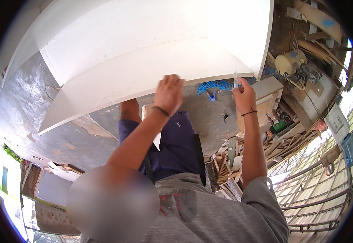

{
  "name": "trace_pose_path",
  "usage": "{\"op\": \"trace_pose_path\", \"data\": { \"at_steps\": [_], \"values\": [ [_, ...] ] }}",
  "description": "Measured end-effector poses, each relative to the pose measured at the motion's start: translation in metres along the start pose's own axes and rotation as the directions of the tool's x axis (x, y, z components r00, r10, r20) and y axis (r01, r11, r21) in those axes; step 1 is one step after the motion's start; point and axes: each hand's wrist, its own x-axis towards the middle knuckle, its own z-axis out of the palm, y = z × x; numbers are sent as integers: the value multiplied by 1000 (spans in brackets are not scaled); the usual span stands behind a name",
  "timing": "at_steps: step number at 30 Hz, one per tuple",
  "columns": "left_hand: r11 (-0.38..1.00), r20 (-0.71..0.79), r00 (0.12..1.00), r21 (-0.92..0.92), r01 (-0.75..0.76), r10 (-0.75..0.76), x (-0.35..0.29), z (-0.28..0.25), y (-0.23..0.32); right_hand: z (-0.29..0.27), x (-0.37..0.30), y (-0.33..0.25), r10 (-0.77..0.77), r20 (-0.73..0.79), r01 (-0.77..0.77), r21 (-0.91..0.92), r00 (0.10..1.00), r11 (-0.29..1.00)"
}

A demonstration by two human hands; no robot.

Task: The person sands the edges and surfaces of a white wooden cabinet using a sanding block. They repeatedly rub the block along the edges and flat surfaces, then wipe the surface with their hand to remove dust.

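Observation:
A large white cabinet (156,65) with an open front lies before me, its near panel edge running across the view. My left hand (169,94) is over that panel's edge near the middle, back of the hand up. Its fingers look bent but are smeared by motion, and whether anything is in them cannot be made out. To the right, my right hand (245,97) is closed on a thin, flat, pale blade (236,79), which points up by the panel's right end. The blade's exact kind is unclear, and its lower part is hidden in my fingers.
A coiled blue air hose (216,86) lies on the concrete floor under the panel. A wooden box (268,92) stands right of my right hand. Beyond are an air compressor (291,62) and piled wood scraps (283,148). A stool is partly visible between my legs.

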Motion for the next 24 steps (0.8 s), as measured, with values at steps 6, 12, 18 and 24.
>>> {"op": "trace_pose_path", "data": {
  "at_steps": [6,12,18,24],
  "values": [
    [992,-110,992,106,71,-59,-52,-58,-61,-23,57,24,-176,-16,145,-491,984,859],
    [977,-122,983,146,153,-135,-83,-104,-93,5,68,9,-77,28,78,-612,997,787],
    [945,-197,964,235,226,-181,-129,-149,-153,176,-40,-146,-310,265,398,-417,913,817],
    [913,-217,952,298,277,-218,-182,-202,-210,187,-68,-204,-411,396,503,-161,821,849]
  ]
}}
